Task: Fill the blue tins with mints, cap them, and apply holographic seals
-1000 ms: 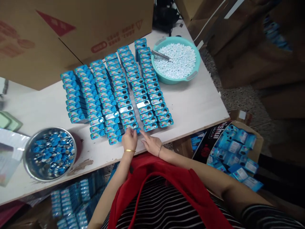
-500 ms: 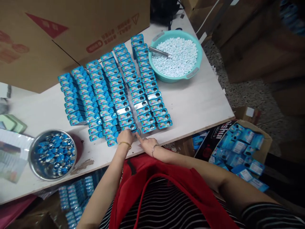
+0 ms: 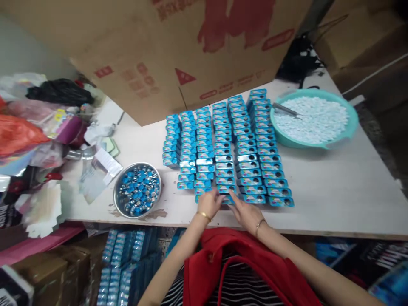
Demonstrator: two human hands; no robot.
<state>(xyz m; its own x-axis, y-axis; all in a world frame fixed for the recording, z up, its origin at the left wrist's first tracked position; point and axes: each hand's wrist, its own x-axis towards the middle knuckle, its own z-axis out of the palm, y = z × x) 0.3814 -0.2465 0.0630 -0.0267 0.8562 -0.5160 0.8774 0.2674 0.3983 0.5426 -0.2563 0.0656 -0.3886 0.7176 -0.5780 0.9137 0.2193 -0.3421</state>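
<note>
Rows of narrow blue tins (image 3: 223, 138) stand upright on the table, printed on top. Many in the right-hand rows have a dark round opening; those in the left rows show a blue round in that place. At the near end of a middle row, a blue tin (image 3: 227, 200) sits between my hands. My left hand (image 3: 209, 205) has its curled fingers at the left end of this tin. My right hand (image 3: 247, 212) meets its right end with thumb and fingers, the index finger reaching forward. Fingers partly hide the tin.
A metal bowl (image 3: 118, 197) of small blue and silver caps stands to the left. At the right, a turquoise basin (image 3: 293, 138) holds pale small pellets and a metal scoop (image 3: 287, 109). A big carton (image 3: 153, 55) stands behind the rows. Wrappers and bags (image 3: 35, 123) crowd the far left.
My view has swung left, so the table contents appear further right and the left-hand clutter shows. Both hands remain at the near end of the same row, fingers slightly shifted around the tin.
</note>
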